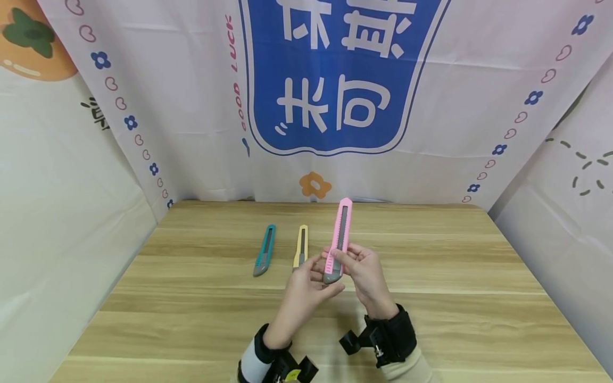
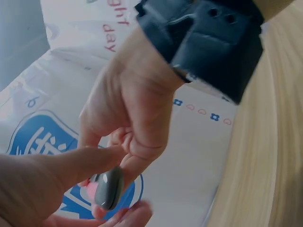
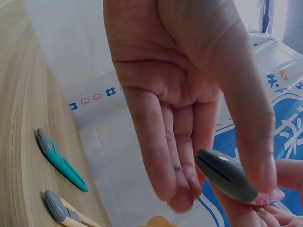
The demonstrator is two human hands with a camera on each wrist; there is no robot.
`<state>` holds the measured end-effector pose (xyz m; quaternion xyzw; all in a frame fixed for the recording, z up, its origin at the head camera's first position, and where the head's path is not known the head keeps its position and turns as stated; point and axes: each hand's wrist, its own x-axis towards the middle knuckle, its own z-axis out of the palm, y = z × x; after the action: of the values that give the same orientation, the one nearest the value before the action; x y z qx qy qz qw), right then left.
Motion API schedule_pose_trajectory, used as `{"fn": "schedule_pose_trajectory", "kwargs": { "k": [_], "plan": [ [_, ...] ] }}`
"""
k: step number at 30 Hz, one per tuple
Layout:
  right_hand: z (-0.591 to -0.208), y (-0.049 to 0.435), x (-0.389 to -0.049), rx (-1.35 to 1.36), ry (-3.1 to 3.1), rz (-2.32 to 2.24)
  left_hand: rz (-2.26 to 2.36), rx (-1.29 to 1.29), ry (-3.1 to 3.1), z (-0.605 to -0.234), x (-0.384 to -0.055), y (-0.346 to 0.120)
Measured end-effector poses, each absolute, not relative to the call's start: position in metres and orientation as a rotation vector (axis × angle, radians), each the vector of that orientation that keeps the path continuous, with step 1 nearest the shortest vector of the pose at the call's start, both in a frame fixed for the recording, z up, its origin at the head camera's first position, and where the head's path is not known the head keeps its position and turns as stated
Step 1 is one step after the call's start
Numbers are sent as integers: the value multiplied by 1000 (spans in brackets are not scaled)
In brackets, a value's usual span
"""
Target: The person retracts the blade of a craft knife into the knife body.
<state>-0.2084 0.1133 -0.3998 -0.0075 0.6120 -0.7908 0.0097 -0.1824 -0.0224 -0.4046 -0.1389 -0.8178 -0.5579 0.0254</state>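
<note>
A pink utility knife (image 1: 341,229) stands nearly upright above the table, grey end down. My right hand (image 1: 366,274) pinches it near its lower half, thumb across the front and fingers behind. Around the grey end, my left hand (image 1: 306,292) has its thumb apart and its fingers extended beside and behind the knife. From the right wrist side, the left palm (image 3: 180,75) shows spread open, its thumb close by the grey end. On the table lie a teal utility knife (image 1: 266,250) and a yellow utility knife (image 1: 301,246), the yellow one's lower end hidden by my left hand.
The wooden table (image 1: 167,298) ends at a hanging printed cloth (image 1: 206,106) behind. White cloth sides (image 1: 57,202) flank it. Black wrist straps with cameras (image 1: 392,338) sit on both forearms.
</note>
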Motion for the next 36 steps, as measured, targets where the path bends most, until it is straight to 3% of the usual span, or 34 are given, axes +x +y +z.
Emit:
{"fn": "schedule_pose_trajectory", "kwargs": {
  "k": [10, 36],
  "plan": [
    [-400, 111, -209, 29, 1916, -2494, -1403, -349, -2364, -408, -177, -11],
    [-403, 104, -207, -19, 1947, -2394, -1228, -349, -2393, -410, -182, -23]
  ]
}}
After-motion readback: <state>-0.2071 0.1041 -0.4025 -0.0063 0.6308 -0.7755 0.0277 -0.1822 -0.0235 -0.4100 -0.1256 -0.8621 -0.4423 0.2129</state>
